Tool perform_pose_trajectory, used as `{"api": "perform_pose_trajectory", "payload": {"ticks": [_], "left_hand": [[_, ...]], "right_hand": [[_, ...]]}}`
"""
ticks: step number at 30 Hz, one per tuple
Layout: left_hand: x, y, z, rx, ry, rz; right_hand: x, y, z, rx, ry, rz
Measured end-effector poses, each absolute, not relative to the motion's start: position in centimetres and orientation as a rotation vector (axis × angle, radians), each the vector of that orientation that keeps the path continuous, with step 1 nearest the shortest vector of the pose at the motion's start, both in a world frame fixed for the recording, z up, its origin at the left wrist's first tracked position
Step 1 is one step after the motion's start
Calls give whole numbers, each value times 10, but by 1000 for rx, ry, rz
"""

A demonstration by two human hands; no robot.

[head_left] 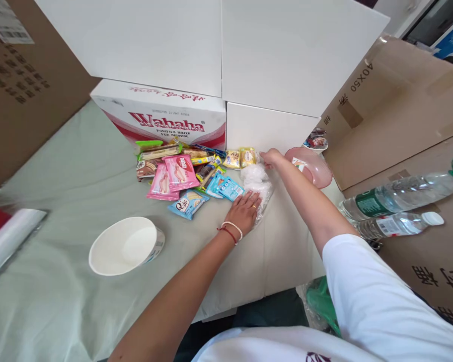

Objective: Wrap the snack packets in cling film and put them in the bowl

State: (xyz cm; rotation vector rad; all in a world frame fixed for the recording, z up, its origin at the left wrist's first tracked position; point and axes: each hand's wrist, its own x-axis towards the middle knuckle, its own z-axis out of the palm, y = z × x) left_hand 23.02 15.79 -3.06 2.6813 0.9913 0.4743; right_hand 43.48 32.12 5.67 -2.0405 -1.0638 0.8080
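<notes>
My left hand [245, 207] lies flat with its fingers stretched over the lower part of a crumpled clear plastic bag [255, 176]. Its fingertips are beside light-blue snack packets [229, 188]. At the bag's far end, my right hand [272, 158] has its fingers closed in a pinch on the plastic, next to small yellow packets [247, 157]. Left of the bag lies a heap of wrapped snacks, with pink wafer packets [180, 172], a blue-and-yellow packet [189, 203] and several thin bars [159, 152].
A white oval tub [111, 246] stands at the left on the pale tablecloth [64, 201]. A Wahaha carton [166, 118] and white panels [279, 55] rise behind the snacks. To the right are a pink translucent bowl [317, 168], plastic bottles [396, 196] and brown cartons [407, 110].
</notes>
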Motion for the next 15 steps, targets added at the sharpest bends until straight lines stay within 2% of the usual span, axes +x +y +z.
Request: {"api": "perform_pose_trajectory", "payload": {"ticks": [9,15], "left_hand": [[231,158,-29,2667,984,463],[230,157,-29,2669,971,481]], "right_hand": [[415,333,34,-2084,-805,1049],[417,322,37,-1963,-797,939]]}}
